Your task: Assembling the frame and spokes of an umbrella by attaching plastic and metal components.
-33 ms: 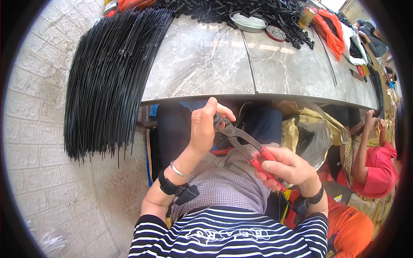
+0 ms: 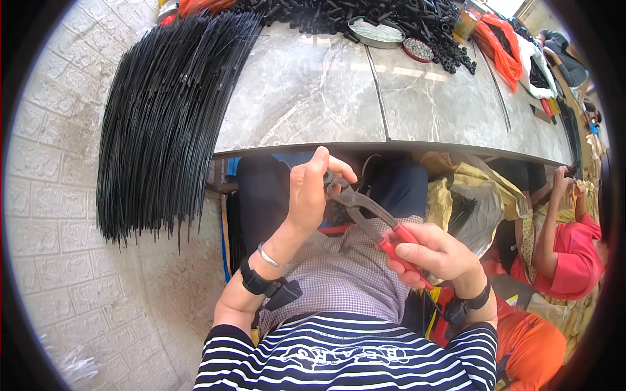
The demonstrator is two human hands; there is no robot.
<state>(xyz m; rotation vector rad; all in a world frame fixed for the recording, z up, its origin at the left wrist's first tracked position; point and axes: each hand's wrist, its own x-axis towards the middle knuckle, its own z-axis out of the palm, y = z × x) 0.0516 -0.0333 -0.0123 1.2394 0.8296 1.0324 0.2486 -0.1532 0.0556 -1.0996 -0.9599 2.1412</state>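
Red-handled end-cutting pincers [image 2: 368,207] are gripped in my right hand [image 2: 438,253], their dark metal jaws pointing up and left. My left hand [image 2: 312,189] is raised at the jaws, fingers curled round a small black round part [image 2: 328,176]. The jaws meet this part or lie right beside it; my fingers partly hide the contact, so I cannot tell which. Both hands are above my lap, just short of the table's near edge.
A thick bundle of long black rods [image 2: 163,130] overhangs the grey marbled table [image 2: 300,91] at left. Black tubular parts [image 2: 404,13], a dish of pale thin pins [image 2: 377,32] and a small red-rimmed dish [image 2: 417,50] lie at the back. Another person in red [image 2: 574,257] works at right.
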